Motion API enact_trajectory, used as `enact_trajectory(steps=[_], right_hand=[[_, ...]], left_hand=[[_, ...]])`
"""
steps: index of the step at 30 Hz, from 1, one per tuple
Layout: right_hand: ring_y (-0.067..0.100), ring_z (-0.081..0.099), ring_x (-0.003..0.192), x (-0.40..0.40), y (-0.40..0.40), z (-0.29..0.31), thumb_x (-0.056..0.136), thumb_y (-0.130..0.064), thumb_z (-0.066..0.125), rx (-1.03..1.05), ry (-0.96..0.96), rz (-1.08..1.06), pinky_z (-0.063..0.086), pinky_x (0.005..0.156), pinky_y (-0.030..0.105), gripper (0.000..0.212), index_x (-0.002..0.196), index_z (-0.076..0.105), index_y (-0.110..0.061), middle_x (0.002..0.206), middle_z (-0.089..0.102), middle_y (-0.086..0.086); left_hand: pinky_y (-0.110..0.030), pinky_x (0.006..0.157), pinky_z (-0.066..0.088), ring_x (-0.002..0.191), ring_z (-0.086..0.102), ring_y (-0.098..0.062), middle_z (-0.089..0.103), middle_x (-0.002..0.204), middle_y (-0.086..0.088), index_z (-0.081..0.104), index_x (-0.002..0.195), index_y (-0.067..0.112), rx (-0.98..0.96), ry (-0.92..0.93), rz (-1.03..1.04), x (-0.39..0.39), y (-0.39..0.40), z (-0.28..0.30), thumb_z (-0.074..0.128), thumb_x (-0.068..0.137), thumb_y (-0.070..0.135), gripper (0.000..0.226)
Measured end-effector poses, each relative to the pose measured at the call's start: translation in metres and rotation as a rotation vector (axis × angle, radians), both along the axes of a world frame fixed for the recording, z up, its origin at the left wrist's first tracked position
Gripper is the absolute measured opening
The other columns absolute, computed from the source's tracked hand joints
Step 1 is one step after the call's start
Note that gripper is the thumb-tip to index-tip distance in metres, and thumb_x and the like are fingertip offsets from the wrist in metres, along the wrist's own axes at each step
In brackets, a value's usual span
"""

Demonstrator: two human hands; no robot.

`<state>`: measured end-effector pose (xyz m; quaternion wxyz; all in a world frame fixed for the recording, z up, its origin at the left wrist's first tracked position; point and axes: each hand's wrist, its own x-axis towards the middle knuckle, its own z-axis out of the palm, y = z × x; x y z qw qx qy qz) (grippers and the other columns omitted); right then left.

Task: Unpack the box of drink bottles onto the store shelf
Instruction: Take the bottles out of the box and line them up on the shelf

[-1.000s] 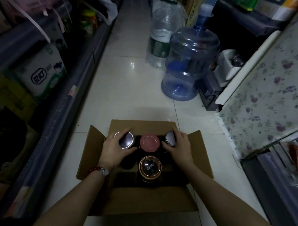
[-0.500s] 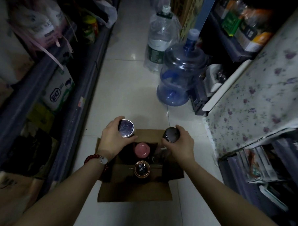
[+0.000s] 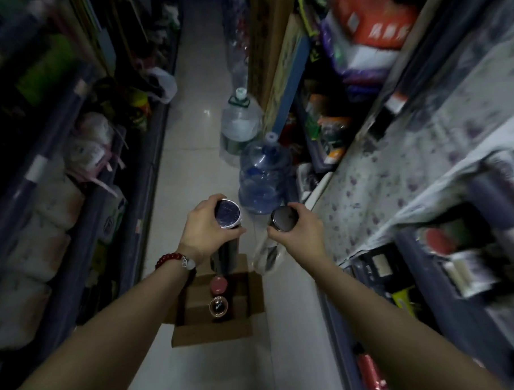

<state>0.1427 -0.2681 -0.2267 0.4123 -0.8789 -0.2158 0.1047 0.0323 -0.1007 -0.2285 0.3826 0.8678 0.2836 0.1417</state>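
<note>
On the aisle floor (image 3: 195, 156) the open cardboard box (image 3: 225, 317) sits low between the arms, with a pink-capped bottle (image 3: 218, 284) and a brown-capped bottle (image 3: 219, 307) near its middle. Above its far edge, the left hand (image 3: 205, 228) grips a dark bottle (image 3: 226, 237) below its silver-rimmed cap; the right hand (image 3: 300, 228) grips a pale bottle (image 3: 274, 244) under a dark cap. Both bodies blur, labels unreadable.
</note>
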Motion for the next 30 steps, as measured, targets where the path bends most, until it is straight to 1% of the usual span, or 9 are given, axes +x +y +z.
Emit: enact_trajectory(steps=[3,8,12,17,22,24,25,26,30], right_hand=[[0.015,0.061,0.097,0.011,-0.018,0.073,0.066,-0.032,0.080,0.022,-0.037,0.014,0.048,0.081,0.027,0.053,0.112,0.061,-0.013,0.102,0.066,-0.001],[0.015,0.058,0.099,0.026,-0.050,0.176,0.072,-0.031,0.079,0.016,-0.115,-0.014,0.039,0.077,0.017,0.060,0.122,0.057,-0.007,0.108,0.064,0.004],[0.018,0.059,0.109,0.034,-0.067,0.233,0.073,-0.034,0.080,0.034,-0.169,-0.064,0.042,0.085,0.020,0.065,0.127,0.055,-0.009,0.117,0.065,0.006],[0.016,0.059,0.110,0.045,-0.086,0.297,0.070,-0.034,0.081,0.102,-0.243,-0.191,0.048,0.093,0.028,0.069,0.130,0.055,-0.011,0.118,0.065,0.003],[0.015,0.064,0.101,0.058,-0.101,0.345,0.061,-0.032,0.085,0.235,-0.256,-0.393,0.053,0.090,0.033,0.070,0.123,0.057,-0.014,0.107,0.069,0.001],[0.012,0.063,0.098,0.062,-0.110,0.364,0.061,-0.032,0.086,0.314,-0.253,-0.465,0.051,0.086,0.015,0.073,0.125,0.054,-0.017,0.106,0.066,-0.001],[0.010,0.060,0.096,0.061,-0.116,0.373,0.063,-0.030,0.085,0.327,-0.263,-0.500,0.044,0.078,0.000,0.072,0.127,0.053,-0.017,0.104,0.064,-0.004],[0.009,0.058,0.095,0.060,-0.122,0.381,0.066,-0.028,0.085,0.339,-0.276,-0.541,0.038,0.072,-0.006,0.071,0.128,0.052,-0.017,0.104,0.062,-0.004],[0.013,0.062,0.100,0.054,-0.147,0.409,0.068,-0.019,0.084,0.452,-0.285,-0.642,0.044,0.066,0.004,0.068,0.128,0.051,-0.016,0.110,0.061,0.000]], left_hand=[[-0.020,0.082,0.047,0.096,0.058,-0.012,0.062,0.109,0.001,0.053,0.118,0.021,-0.003,-0.042,-0.067,0.020,-0.018,0.069,0.086,0.060,0.034,0.067],[-0.034,0.086,0.054,0.096,0.064,-0.014,0.066,0.106,0.001,0.057,0.115,0.021,0.000,-0.099,-0.184,0.055,-0.040,0.161,0.085,0.059,0.042,0.066],[-0.027,0.085,0.052,0.097,0.062,-0.011,0.066,0.108,0.004,0.056,0.117,0.022,-0.006,-0.176,-0.242,0.080,-0.056,0.214,0.085,0.061,0.038,0.065],[-0.021,0.089,0.042,0.103,0.052,-0.005,0.054,0.113,0.011,0.036,0.139,0.021,-0.040,-0.279,-0.366,0.120,-0.075,0.272,0.086,0.062,0.032,0.092],[-0.024,0.088,0.044,0.104,0.059,-0.012,0.061,0.111,0.005,0.042,0.126,0.024,-0.161,-0.357,-0.403,0.162,-0.086,0.313,0.090,0.053,0.035,0.088],[-0.020,0.085,0.041,0.104,0.057,-0.012,0.060,0.111,0.005,0.044,0.123,0.023,-0.221,-0.371,-0.441,0.176,-0.095,0.333,0.090,0.053,0.034,0.084],[-0.017,0.082,0.040,0.102,0.057,-0.011,0.059,0.109,0.007,0.046,0.121,0.021,-0.239,-0.378,-0.466,0.181,-0.100,0.343,0.090,0.054,0.032,0.081],[-0.015,0.077,0.039,0.097,0.057,-0.009,0.060,0.104,0.009,0.048,0.118,0.020,-0.243,-0.393,-0.496,0.186,-0.107,0.353,0.090,0.055,0.030,0.077],[-0.016,0.072,0.043,0.087,0.061,0.001,0.064,0.089,0.017,0.055,0.098,0.025,-0.246,-0.445,-0.632,0.198,-0.138,0.384,0.091,0.051,0.034,0.060]])
